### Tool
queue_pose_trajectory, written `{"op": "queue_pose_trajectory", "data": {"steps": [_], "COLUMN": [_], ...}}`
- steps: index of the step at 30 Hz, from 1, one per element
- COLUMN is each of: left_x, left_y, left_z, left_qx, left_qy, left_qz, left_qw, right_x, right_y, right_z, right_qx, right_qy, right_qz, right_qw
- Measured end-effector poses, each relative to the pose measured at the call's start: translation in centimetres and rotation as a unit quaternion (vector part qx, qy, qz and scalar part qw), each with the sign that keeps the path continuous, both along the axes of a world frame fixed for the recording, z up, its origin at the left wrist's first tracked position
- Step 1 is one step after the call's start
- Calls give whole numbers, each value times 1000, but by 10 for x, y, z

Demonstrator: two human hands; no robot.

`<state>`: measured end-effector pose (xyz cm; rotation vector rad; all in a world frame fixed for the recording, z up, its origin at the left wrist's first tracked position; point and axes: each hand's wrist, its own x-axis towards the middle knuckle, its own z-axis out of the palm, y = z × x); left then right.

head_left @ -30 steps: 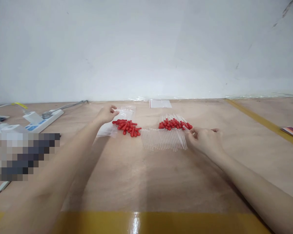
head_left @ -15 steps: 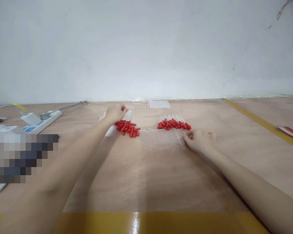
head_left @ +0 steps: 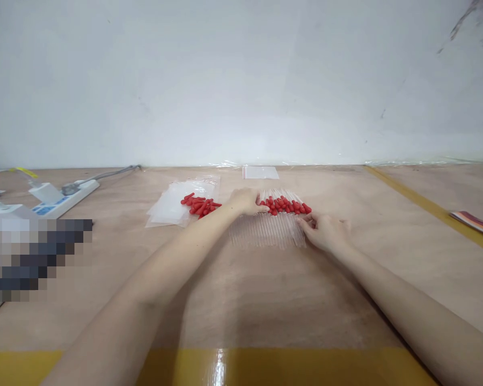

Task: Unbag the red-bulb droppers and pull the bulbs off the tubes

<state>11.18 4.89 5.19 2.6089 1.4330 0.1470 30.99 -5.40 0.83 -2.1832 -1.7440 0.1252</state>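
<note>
My left hand (head_left: 243, 202) reaches to the left end of a row of red-bulbed droppers (head_left: 284, 205). Its thumb and fingers are apart around the nearest bulbs, with no firm grip visible. In front of that row lies a layer of clear thin tubes (head_left: 265, 230), side by side. My right hand (head_left: 328, 230) rests at their right end, thumb and forefinger close together; what is between them is hidden. Loose red rubber bulbs (head_left: 199, 205) lie in a pile to the left, partly behind my left forearm. Clear plastic bags (head_left: 169, 201) lie beside and behind that pile.
A flat white packet (head_left: 261, 172) lies near the wall. A white power strip (head_left: 74, 198) with plugs and a cable is at the left, beside a blurred-out area. A striped booklet (head_left: 475, 224) lies at the right. Yellow tape (head_left: 306, 364) runs along the front edge.
My left hand has moved right, from above the bags and loose bulbs to the red-bulbed droppers. The bags now show more fully. My right hand stays at the tubes.
</note>
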Motion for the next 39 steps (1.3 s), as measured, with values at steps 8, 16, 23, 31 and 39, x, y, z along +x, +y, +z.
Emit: {"op": "queue_pose_trajectory", "data": {"steps": [8, 16, 23, 31, 39], "left_x": [-26, -97, -99, -84, -82], "left_y": [-24, -92, -106, -106, -111], "left_z": [7, -32, -44, -46, -42], "left_qx": [56, 316, 362, 346, 351], "left_qy": [-84, -140, -146, -125, -58], "left_qz": [89, -92, -134, -192, -209], "left_qw": [991, 934, 911, 910, 911], "right_x": [3, -39, -72, -78, -75], "right_y": [3, -17, -24, -24, -29], "right_z": [-10, -3, -6, -15, -13], "right_qx": [199, 394, 372, 363, 432], "right_qy": [61, -104, -154, -127, -174], "right_qz": [26, 266, 355, 391, 400], "right_qw": [978, 874, 844, 836, 790]}}
